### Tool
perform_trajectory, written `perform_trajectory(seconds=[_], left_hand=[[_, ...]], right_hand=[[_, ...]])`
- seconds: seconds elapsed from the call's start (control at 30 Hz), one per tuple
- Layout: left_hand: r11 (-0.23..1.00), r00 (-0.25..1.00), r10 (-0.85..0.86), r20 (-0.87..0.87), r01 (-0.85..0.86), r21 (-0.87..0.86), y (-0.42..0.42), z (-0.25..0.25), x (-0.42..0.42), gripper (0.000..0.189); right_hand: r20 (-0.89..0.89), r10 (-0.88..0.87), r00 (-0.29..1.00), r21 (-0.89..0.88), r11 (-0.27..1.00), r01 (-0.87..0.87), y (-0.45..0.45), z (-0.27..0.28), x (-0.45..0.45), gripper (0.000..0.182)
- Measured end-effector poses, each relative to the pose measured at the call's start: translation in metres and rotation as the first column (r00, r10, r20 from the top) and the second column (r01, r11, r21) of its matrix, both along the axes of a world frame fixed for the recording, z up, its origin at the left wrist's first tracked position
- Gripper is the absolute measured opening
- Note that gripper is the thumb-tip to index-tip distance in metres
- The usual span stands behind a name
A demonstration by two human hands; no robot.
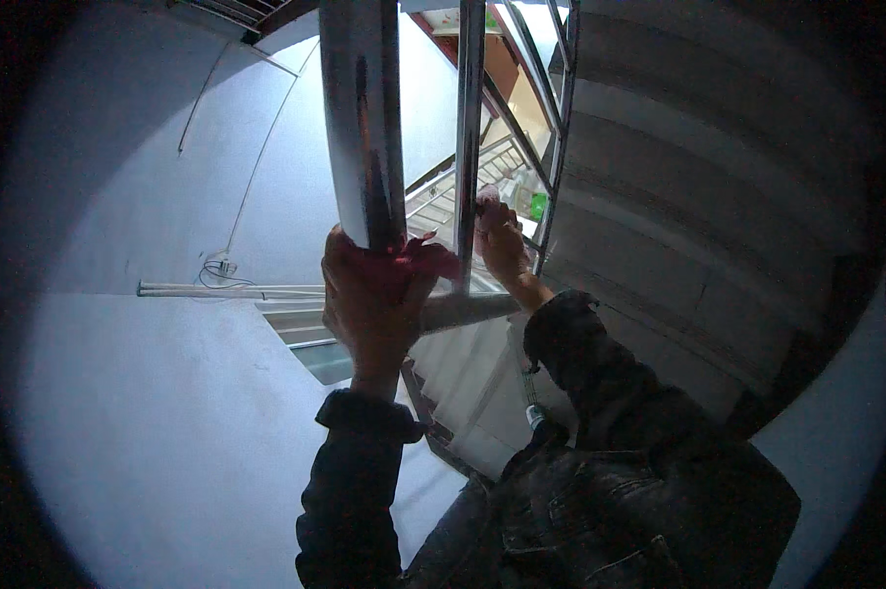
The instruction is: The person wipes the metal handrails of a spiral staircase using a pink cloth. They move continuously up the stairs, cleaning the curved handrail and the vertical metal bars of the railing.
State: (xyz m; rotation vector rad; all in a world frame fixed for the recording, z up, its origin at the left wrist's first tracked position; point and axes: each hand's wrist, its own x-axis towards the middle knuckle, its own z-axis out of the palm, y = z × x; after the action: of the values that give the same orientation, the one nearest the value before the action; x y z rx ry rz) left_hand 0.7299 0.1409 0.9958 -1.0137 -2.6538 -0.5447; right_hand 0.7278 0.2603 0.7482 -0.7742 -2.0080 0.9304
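A thick shiny metal handrail (366,147) of a staircase runs from the top of the view down to my left hand (373,302). That hand is wrapped round it, with a dark red cloth (406,258) pressed between palm and metal. To its right, my right hand (503,239) is closed around a pinkish cloth (487,197), beside a thinner metal rail (469,140). Whether this cloth touches the thinner rail is unclear. Part of the left hand's fingers is hidden behind the handrail and cloth.
Concrete stair steps (678,213) curve along the right. A pale wall (156,412) fills the left, with pipes (229,291) and a looped cable (222,269). Through the railing, a lower flight with another metal railing (432,199) and a green object (538,206) show. My shoe (535,417) stands below.
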Motion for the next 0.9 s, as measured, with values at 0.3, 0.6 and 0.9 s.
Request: perform_trajectory(seconds=[0.3,0.6,0.9], left_hand=[[0.989,0.993,0.013,0.115,-0.029,0.143,-0.004,-0.004,0.007,0.101],[0.945,0.966,-0.075,0.248,-0.011,0.328,-0.015,-0.003,0.000,0.102],[0.995,0.997,0.017,0.072,-0.025,0.102,-0.010,0.000,0.003,0.097]], right_hand=[[-0.322,0.189,0.928,0.025,0.981,-0.191,0.027,-0.037,0.002,0.034],[-0.042,0.370,0.928,-0.167,0.913,-0.372,0.026,-0.097,-0.002,0.046],[-0.480,0.373,0.794,-0.570,0.555,-0.606,0.021,-0.060,-0.007,0.030]])
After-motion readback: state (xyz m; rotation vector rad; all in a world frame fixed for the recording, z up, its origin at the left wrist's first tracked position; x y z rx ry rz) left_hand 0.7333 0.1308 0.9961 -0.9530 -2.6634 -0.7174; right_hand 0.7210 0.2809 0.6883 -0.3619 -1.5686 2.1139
